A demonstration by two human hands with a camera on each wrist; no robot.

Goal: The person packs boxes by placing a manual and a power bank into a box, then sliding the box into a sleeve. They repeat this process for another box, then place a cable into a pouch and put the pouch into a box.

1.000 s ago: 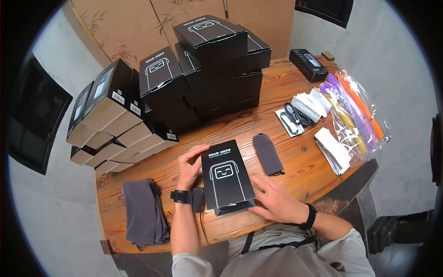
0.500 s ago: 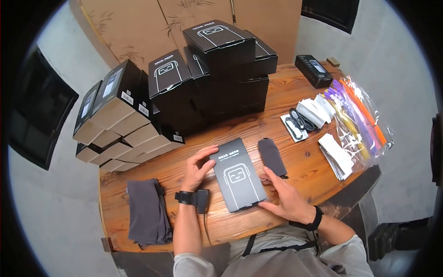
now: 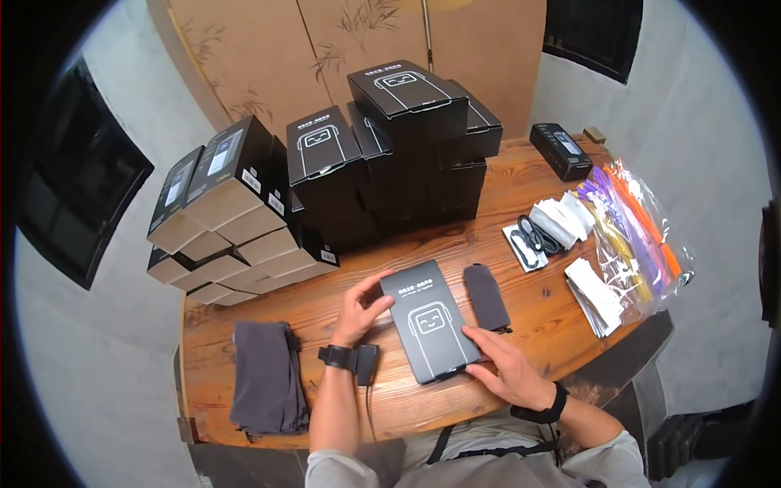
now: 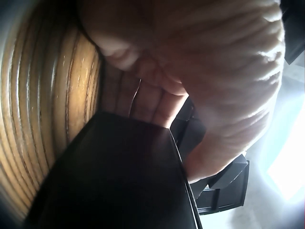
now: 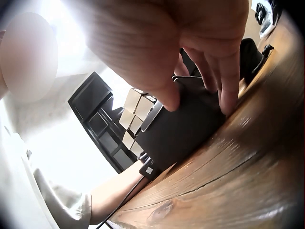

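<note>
A black box with a smiling robot drawing (image 3: 429,325) lies face up on the wooden table. My left hand (image 3: 358,312) holds its far left corner, thumb at the top edge. At the near right corner my right hand (image 3: 514,374) grips it, fingers along the right side and thumb at the near end. The left wrist view shows the left hand (image 4: 205,71) with fingers bent against the dark box (image 4: 128,171). In the right wrist view, the right hand's (image 5: 162,43) thumb and fingers span a corner of the box (image 5: 176,129).
Stacked black boxes (image 3: 399,89) and pale-sided boxes (image 3: 236,220) stand behind. A grey pouch (image 3: 486,298) lies right of the box, folded grey cloth (image 3: 267,378) left. Farther right are cables (image 3: 535,236), white packets (image 3: 594,294), colourful bagged strips (image 3: 634,236) and a small box (image 3: 561,152).
The box has gone from tilted to flat on the table. My right hand's fingers came away from its side and now touch it again. The head view has shifted, showing more at the top.
</note>
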